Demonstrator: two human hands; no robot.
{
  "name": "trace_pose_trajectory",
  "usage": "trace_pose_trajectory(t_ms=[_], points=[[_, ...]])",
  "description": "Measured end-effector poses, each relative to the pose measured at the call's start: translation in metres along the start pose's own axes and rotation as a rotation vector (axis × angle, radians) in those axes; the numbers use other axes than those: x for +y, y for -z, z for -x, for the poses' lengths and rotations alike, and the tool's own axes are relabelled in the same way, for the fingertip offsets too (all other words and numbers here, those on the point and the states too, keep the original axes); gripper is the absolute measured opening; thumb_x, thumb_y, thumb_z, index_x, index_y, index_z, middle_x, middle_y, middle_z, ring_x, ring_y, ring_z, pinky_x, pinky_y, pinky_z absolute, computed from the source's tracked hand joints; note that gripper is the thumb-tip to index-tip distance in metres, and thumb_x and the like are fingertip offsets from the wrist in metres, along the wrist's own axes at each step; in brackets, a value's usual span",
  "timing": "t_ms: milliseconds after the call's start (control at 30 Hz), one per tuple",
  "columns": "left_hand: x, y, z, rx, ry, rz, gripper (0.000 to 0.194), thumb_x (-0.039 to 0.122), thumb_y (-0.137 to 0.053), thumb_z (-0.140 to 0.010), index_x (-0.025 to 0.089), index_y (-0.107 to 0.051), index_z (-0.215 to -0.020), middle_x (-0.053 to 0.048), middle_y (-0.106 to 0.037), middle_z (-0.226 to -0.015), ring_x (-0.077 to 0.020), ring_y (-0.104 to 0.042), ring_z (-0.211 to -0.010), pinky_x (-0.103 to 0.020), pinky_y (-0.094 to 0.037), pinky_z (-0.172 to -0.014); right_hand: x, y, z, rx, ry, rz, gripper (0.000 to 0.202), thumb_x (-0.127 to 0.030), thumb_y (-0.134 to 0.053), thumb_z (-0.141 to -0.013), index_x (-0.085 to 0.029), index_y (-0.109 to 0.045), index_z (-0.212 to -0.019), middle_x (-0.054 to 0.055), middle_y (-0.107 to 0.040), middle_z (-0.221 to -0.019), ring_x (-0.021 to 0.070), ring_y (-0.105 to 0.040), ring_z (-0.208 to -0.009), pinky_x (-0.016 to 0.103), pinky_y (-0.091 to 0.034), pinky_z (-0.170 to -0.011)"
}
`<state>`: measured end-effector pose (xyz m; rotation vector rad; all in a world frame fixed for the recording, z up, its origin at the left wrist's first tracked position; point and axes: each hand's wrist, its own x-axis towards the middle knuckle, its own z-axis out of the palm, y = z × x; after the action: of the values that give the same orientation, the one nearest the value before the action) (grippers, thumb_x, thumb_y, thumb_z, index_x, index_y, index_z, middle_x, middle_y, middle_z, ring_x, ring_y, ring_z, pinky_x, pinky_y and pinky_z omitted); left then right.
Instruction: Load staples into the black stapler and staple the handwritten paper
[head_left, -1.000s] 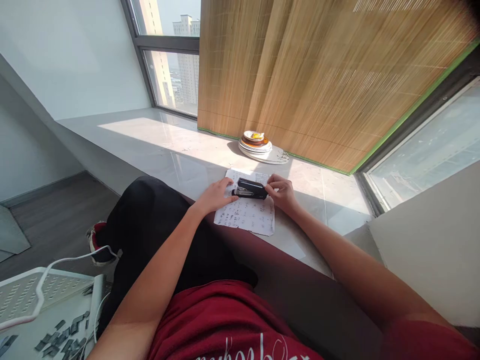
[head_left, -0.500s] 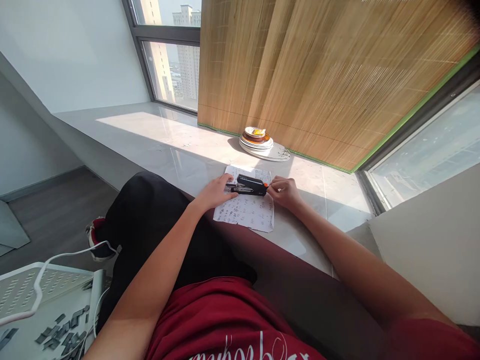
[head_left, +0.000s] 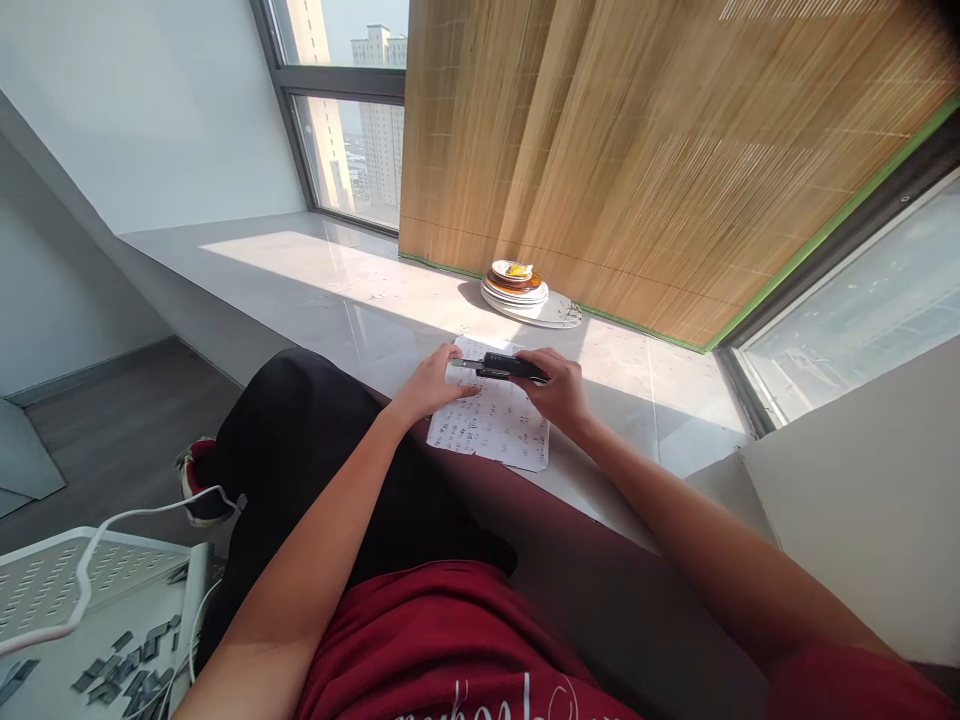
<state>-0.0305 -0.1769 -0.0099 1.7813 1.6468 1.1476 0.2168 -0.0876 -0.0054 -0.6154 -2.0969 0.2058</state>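
Observation:
A black stapler (head_left: 504, 366) lies over the upper part of a handwritten sheet of paper (head_left: 480, 430). My right hand (head_left: 559, 388) is closed around the stapler's right end, thumb on the near side and fingers over the top. A narrow metal part sticks out of the stapler's left end. My left hand (head_left: 429, 385) is beside that end, its thumb and fingers spread apart over the paper's left edge. Whether a left fingertip touches the metal part I cannot tell.
Beyond the paper, stacked plates (head_left: 514, 285) stand on the pale sill (head_left: 315, 290), with a small yellow item on top. A bamboo blind (head_left: 585, 150) hangs behind. At lower left, a white cart (head_left: 67, 570) holds several grey pieces; a white cable (head_left: 84, 580) crosses it.
My right hand has gone from pinching the stapler's orange-marked right end to wrapping around it. The stapler has turned and looks narrower. My left hand has barely moved.

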Motion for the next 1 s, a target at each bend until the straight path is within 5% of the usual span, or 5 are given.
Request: trace_pose_trajectory(t_ms=[167,400,600,733,1000], points=[[0.016,-0.003,0.0,0.255,0.025,0.677,0.049,0.061,-0.058,-0.101,0.021,-0.059,-0.129,-0.017,-0.058,-0.152,-0.0329,-0.052,-0.145,-0.048,-0.04,-0.122,-0.017,0.016,0.004,0.102,0.362,0.235,0.033,-0.019,-0.066,-0.099,-0.035,-0.07,-0.128,0.004,-0.079,-0.114,0.0258,-0.07,-0.1,0.045,-0.054,-0.087],[0.03,-0.003,-0.001,0.097,0.429,1.326,0.029,0.037,-0.048,-0.109,0.015,-0.066,-0.102,-0.016,-0.075,-0.111,-0.0289,-0.071,-0.118,-0.046,-0.057,-0.107,-0.034,0.019,0.007,-0.154,0.585,0.347,0.035,-0.019,-0.062,-0.104,-0.037,-0.067,-0.134,-0.001,-0.076,-0.127,0.0187,-0.07,-0.108,0.036,-0.051,-0.093],[0.029,0.0,0.002,0.308,0.425,1.286,0.024,0.003,-0.044,-0.101,0.009,-0.065,-0.11,-0.017,-0.076,-0.107,-0.0229,-0.075,-0.111,-0.039,-0.056,-0.112,-0.034,0.002,0.004,0.167,-0.051,0.073,0.021,-0.033,-0.07,-0.095,-0.025,-0.074,-0.114,0.008,-0.078,-0.104,0.0261,-0.069,-0.091,0.043,-0.056,-0.077],[0.03,0.002,0.005,0.369,0.301,1.156,0.024,0.002,-0.048,-0.102,0.011,-0.062,-0.118,-0.017,-0.076,-0.115,-0.0239,-0.075,-0.114,-0.042,-0.055,-0.115,-0.022,-0.008,0.008,0.037,-0.371,-0.122,0.028,-0.042,-0.079,-0.085,-0.021,-0.075,-0.103,0.007,-0.078,-0.097,0.0252,-0.07,-0.082,0.041,-0.057,-0.074],[0.042,0.011,0.019,0.117,0.208,0.731,0.043,0.039,-0.088,-0.085,0.016,-0.072,-0.118,-0.013,-0.081,-0.102,-0.0275,-0.08,-0.094,-0.046,-0.063,-0.095,-0.039,0.0,0.007,0.037,0.039,0.061,0.043,-0.042,-0.075,-0.094,-0.028,-0.066,-0.134,0.012,-0.069,-0.129,0.0337,-0.063,-0.119,0.054,-0.053,-0.102]])
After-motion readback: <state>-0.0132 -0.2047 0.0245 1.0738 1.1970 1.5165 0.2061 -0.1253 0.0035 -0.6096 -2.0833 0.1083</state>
